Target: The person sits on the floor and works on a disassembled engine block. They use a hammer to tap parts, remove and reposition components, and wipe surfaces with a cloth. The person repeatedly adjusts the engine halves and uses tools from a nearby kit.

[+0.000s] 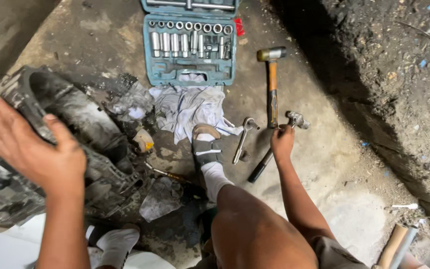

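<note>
My left hand (pixel 33 147) rests on the rim of a large, greasy metal casing (pixel 70 112) at the left, fingers spread over its edge. My right hand (pixel 281 142) reaches forward to the concrete floor and closes on the handle of a small steel hammer (pixel 297 119), whose dark grip (pixel 259 168) runs back under the wrist. Just beyond it lies a mallet (pixel 272 79) with an orange and black handle. A bent chrome wrench (pixel 244 137) lies between the hammer and my sandalled, socked foot (pixel 207 149).
An open teal socket set case (pixel 190 42) with several chrome sockets sits at the top centre. White rags (pixel 190 107) lie crumpled below it. Dark loose soil (pixel 394 74) banks up on the right. Tubes (pixel 399 244) lie at the bottom right.
</note>
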Action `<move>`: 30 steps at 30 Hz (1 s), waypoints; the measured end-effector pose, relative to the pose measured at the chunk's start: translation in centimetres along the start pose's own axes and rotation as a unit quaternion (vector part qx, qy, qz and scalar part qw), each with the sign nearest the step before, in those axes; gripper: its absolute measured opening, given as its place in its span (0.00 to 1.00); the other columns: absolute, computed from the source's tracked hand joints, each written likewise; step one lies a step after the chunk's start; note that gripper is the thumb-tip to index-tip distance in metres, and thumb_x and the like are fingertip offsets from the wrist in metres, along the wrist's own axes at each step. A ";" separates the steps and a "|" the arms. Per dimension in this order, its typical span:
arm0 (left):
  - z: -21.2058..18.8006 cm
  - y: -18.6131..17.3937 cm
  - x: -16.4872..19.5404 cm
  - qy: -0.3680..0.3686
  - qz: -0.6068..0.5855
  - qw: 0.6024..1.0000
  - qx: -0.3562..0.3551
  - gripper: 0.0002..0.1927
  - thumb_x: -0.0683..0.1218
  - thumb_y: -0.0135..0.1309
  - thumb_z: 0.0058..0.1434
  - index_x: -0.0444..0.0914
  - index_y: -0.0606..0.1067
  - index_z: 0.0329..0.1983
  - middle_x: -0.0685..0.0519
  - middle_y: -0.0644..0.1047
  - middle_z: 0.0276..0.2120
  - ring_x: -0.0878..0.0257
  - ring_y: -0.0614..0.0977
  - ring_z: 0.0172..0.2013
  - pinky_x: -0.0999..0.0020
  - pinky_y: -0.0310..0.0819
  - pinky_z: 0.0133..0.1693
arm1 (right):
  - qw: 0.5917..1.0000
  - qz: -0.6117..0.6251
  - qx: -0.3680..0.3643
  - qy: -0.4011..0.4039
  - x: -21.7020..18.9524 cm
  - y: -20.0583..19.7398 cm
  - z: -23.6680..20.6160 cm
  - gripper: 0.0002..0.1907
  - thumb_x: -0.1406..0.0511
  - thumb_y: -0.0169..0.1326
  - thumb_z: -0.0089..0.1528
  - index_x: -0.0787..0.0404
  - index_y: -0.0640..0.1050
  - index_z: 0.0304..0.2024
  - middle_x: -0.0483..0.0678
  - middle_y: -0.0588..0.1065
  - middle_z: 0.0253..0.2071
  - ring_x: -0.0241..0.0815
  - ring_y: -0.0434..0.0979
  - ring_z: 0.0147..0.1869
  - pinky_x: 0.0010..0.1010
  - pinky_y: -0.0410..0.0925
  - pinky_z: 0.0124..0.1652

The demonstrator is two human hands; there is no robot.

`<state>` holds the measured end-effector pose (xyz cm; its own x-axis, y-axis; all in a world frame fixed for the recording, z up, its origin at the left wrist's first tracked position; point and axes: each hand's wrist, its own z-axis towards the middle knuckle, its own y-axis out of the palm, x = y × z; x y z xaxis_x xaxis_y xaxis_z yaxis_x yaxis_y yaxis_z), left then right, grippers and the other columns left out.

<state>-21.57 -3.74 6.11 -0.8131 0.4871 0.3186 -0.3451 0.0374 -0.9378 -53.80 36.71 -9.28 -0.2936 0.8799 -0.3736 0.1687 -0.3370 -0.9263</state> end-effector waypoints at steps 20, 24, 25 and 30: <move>0.5 0.6 0.3 -0.034 -0.017 0.999 -0.003 0.27 0.44 0.49 0.78 0.34 0.61 0.78 0.40 0.66 0.73 0.43 0.64 0.74 0.46 0.44 0.76 | 0.939 0.194 -0.235 0.159 -6.8 -0.5 6.0 0.16 0.63 0.58 0.66 0.69 0.69 0.42 0.51 0.70 0.23 0.40 0.71 0.20 0.33 0.64 0.20; 0.5 0.2 0.8 -0.044 -0.014 0.999 -0.003 0.26 0.45 0.53 0.79 0.33 0.62 0.76 0.40 0.67 0.72 0.43 0.65 0.73 0.47 0.44 0.75 | 0.832 0.346 -0.434 0.019 -14.9 -2.6 1.3 0.20 0.62 0.60 0.65 0.59 0.67 0.54 0.47 0.75 0.26 0.39 0.76 0.25 0.32 0.71 0.23; 0.5 0.0 0.9 -0.049 -0.018 0.999 -0.007 0.26 0.44 0.53 0.79 0.33 0.62 0.76 0.41 0.67 0.71 0.44 0.65 0.73 0.47 0.44 0.75 | 0.657 0.514 -0.550 0.041 -17.2 -2.2 0.5 0.25 0.62 0.57 0.65 0.52 0.62 0.61 0.44 0.78 0.28 0.38 0.85 0.28 0.32 0.81 0.25; 0.6 0.2 0.8 -0.045 -0.024 0.999 0.008 0.27 0.42 0.54 0.76 0.34 0.63 0.75 0.41 0.68 0.71 0.44 0.66 0.72 0.47 0.45 0.78 | 0.662 0.362 -0.655 0.036 -24.8 2.1 -3.5 0.32 0.64 0.52 0.68 0.51 0.60 0.74 0.41 0.68 0.20 0.32 0.68 0.18 0.27 0.65 0.18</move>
<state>-22.60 -3.83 6.30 -0.8343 0.4043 0.3749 -0.3913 0.0450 -0.9192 -42.90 15.34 -1.77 0.3482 0.6755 -0.6500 0.9262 -0.1409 0.3497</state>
